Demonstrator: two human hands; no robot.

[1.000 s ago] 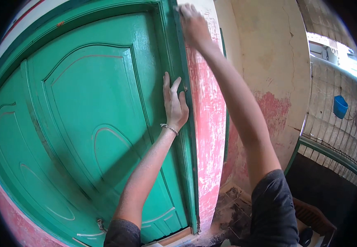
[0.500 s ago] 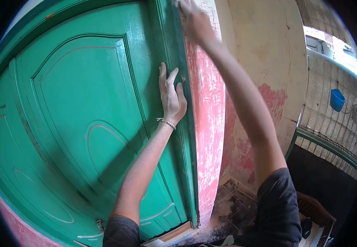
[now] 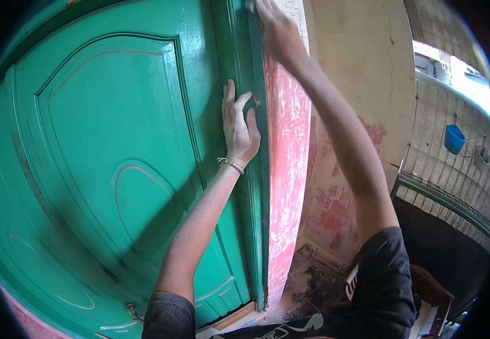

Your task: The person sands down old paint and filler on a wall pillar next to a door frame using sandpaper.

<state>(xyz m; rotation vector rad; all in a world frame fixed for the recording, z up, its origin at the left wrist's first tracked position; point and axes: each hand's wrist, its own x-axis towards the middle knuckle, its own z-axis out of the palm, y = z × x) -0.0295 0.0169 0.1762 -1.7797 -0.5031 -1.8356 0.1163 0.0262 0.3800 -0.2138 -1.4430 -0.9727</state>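
My left hand (image 3: 239, 127), pale with dust and wearing a beaded bracelet (image 3: 231, 164) at the wrist, rests against the green door frame (image 3: 241, 73). Its fingers are extended with the thumb apart, and nothing is in it. Higher up, my right hand (image 3: 283, 37) is at the edge of the narrow pink and white scraped wall strip (image 3: 288, 147), beside the frame. Its fingers are curled and slightly blurred at the top of the view. Something small and greyish shows at the fingertips, but I cannot make out what it is.
A green panelled door (image 3: 115, 107) with a metal handle (image 3: 134, 312) fills the left. To the right stands a cracked, peeling cream wall (image 3: 352, 73). Farther right are a blue container (image 3: 454, 139), a green metal rail (image 3: 448, 203) and a wooden piece of furniture (image 3: 432, 289).
My right hand has shifted slightly right and down in view, still at the wall edge. The camera has turned a little; my left hand stays against the frame.
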